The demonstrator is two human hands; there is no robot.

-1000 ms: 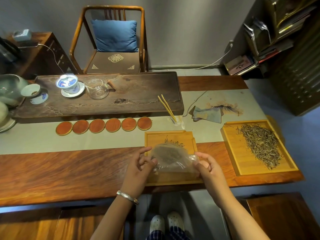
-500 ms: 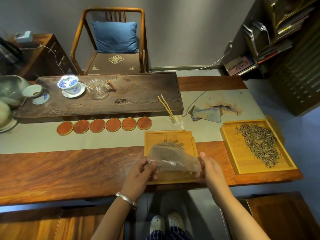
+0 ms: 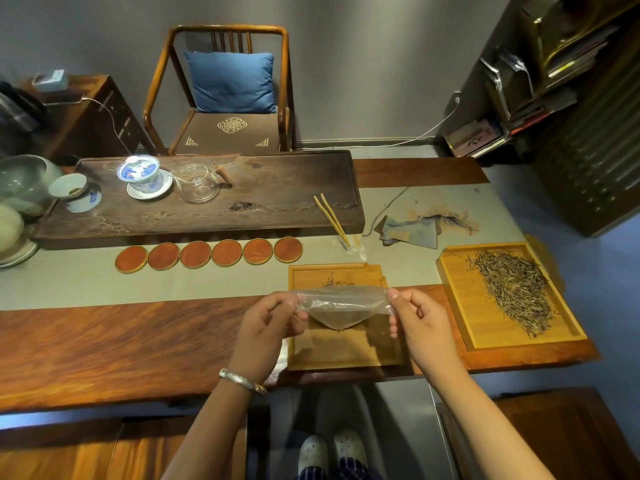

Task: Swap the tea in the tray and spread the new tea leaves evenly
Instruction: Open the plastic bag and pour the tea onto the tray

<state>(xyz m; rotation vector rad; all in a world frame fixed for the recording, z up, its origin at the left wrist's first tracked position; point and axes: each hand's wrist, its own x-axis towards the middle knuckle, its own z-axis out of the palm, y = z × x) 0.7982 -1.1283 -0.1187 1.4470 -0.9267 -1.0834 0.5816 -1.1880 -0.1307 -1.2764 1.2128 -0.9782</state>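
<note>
Head view — both hands point(image 3: 268, 322) point(image 3: 420, 322) pinch bag point(image 3: 341, 303) (grip closed).

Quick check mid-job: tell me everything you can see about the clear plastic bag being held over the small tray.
The clear plastic bag is thin, crinkled and see-through. It is stretched sideways between the left hand and the right hand, each pinching one end of its top edge with the fingers. Its body sags to a point holding brownish tea. It hangs above the small bamboo tray, not resting on it. Whether the top is sealed cannot be told.
</note>
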